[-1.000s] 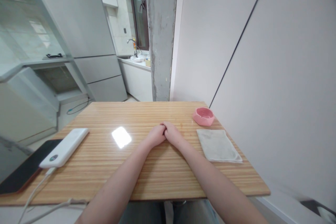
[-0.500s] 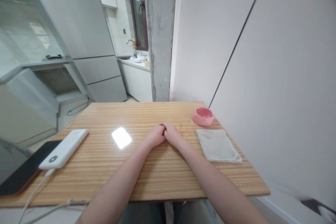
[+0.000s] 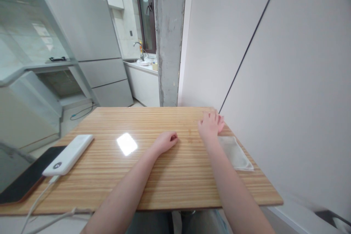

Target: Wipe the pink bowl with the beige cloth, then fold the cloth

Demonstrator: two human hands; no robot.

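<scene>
Wood-grain worktop (image 3: 153, 175) ran up to a pale wall. Nothing was lifted yet: my right hand (image 3: 210, 126) hovered with fingers spread and empty over the far right corner, hiding whatever sat there, just beyond the folded cloth (image 3: 235, 153). My left hand (image 3: 166, 141) rested mid-worktop, fingers curled loosely on nothing.

The person's left hand (image 3: 166, 141) rests near the middle of the tabletop, fingers curled loosely into a soft fist, forearm running back toward the near edge. The right hand (image 3: 210, 125) is stretched toward the far right corner, fingers spread and extended, palm down, its forearm angled straight out from the body. The two hands are apart.
</scene>
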